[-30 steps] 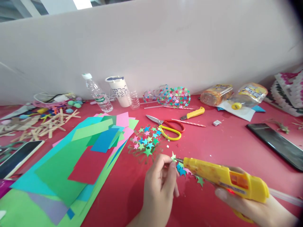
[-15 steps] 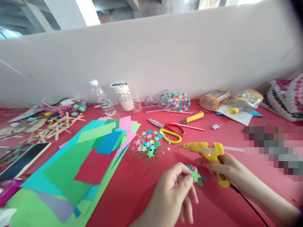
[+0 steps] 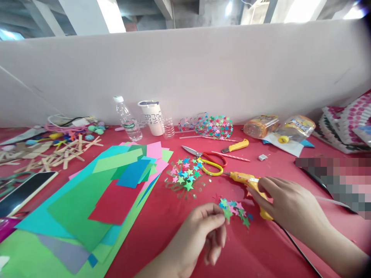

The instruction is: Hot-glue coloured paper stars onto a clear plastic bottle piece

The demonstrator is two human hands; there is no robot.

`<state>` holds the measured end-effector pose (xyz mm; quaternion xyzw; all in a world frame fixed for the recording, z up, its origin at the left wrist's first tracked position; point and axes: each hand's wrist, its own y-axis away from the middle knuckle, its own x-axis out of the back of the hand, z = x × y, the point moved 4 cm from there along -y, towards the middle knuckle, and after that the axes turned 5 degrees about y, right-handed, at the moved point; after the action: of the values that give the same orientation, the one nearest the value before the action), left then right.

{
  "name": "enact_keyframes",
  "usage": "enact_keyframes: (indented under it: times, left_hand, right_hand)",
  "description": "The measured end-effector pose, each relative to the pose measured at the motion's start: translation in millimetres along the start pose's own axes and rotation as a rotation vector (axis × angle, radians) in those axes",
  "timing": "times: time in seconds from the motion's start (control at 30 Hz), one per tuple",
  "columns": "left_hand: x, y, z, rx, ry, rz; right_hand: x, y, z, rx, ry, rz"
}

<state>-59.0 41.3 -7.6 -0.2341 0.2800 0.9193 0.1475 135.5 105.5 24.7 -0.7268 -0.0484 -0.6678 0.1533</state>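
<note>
head view: pinches a green star near a yellow glue gun.
grasps the green star between thumb and forefinger of the left hand, near a loose heap of paper stars on the red tabletop. lays the right hand over the rear of the yellow glue gun, just beside the scissors; cannot tell whether gripping or merely covering it. shows a star-covered clear piece beyond the left hand and overlapping colored sheets farther left.

Plastic glue gun, matt paper stars
</note>
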Motion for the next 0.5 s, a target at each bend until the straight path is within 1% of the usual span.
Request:
enact_keyframes:
  times: [0.03, 0.07, 0.1, 0.13, 0.2, 0.3, 0.37, 0.43, 0.47, 0.5]
  left_hand:
    - [0.4, 2.0, 1.6, 0.016, 0.043, -0.005]
    - [0.1, 3.9, 3.4, 0.033, 0.085, -0.015]
    - [-0.6, 5.8, 5.4, 0.049, 0.123, -0.031]
    - [-1.6, 7.4, 7.4, 0.064, 0.154, -0.05]
    - [-3.3, 10.0, 11.4, 0.084, 0.198, -0.082]
    - [-2.8, 13.2, 17.3, 0.084, 0.227, -0.093]
    - [-0.2, 16.8, 20.2, 0.072, 0.184, -0.072]
    - [4.2, 22.4, 21.4, 0.036, 0.029, -0.022]
    - [7.3, 25.8, 22.0, -0.017, -0.09, 0.032]
    - [10.7, 29.9, 23.0, -0.099, -0.228, 0.105]
  right_hand:
    - [9.4, 4.0, -16.4, 0.202, -0.103, 0.063]
    - [16.9, 9.1, -32.3, 0.396, -0.222, 0.072]
    - [24.7, 14.1, -45.3, 0.536, -0.299, 0.114]
    - [31.4, 18.2, -55.9, 0.647, -0.34, 0.164]
    - [39.0, 22.0, -69.8, 0.765, -0.361, 0.226]
    - [41.0, 18.2, -77.8, 0.817, -0.348, 0.243]
    - [42.1, 12.0, -78.9, 0.8, -0.374, 0.24]
    - [43.8, 3.1, -79.2, 0.72, -0.438, 0.204]
    - [44.1, -2.2, -79.6, 0.654, -0.471, 0.168]
    - [43.7, -7.4, -80.4, 0.581, -0.499, 0.122]
